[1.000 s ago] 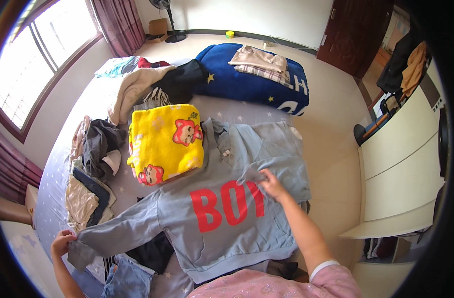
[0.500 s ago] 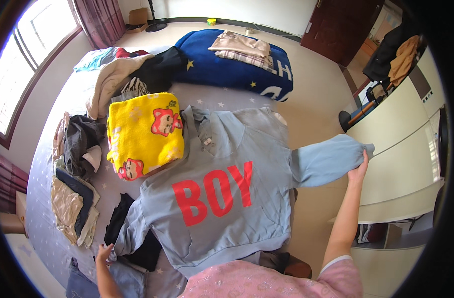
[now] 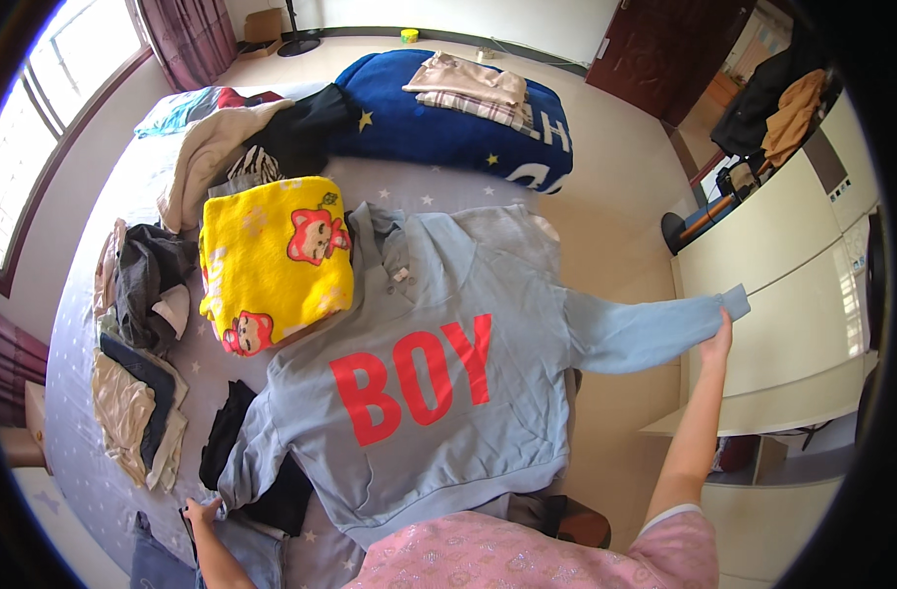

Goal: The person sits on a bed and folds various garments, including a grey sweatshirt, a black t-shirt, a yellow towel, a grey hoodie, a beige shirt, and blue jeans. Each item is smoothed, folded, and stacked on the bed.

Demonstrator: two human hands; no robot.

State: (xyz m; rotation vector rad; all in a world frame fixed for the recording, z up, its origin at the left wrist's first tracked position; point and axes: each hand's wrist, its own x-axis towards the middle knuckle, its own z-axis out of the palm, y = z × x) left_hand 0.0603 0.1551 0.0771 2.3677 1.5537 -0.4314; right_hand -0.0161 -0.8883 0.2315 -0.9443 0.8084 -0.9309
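Note:
A light blue-grey sweatshirt (image 3: 438, 294) with a collar and large red lettering lies spread out, front up, over the bed's near right part. My right hand (image 3: 718, 344) is closed on the cuff of one sleeve and holds it stretched out past the bed's edge. At the lower left my left hand (image 3: 202, 509) grips the other sleeve's cuff, which lies low over black clothing (image 3: 281, 501). A folded yellow fleece blanket (image 3: 276, 265) with cartoon figures touches the sweatshirt's collar side.
Several garments, among them a dark grey one (image 3: 154, 285) and a cream one (image 3: 119, 412), line the bed's left side. Beyond sits a navy blanket (image 3: 389, 108) bearing folded clothes (image 3: 463, 83). Jeans (image 3: 247, 550) lie near me. A pale cabinet (image 3: 772, 324) stands to the right.
My right hand has moved slightly outward, and the sleeve it holds is now straighter and tauter. My left hand has shifted a little down. The whole view has shifted slightly.

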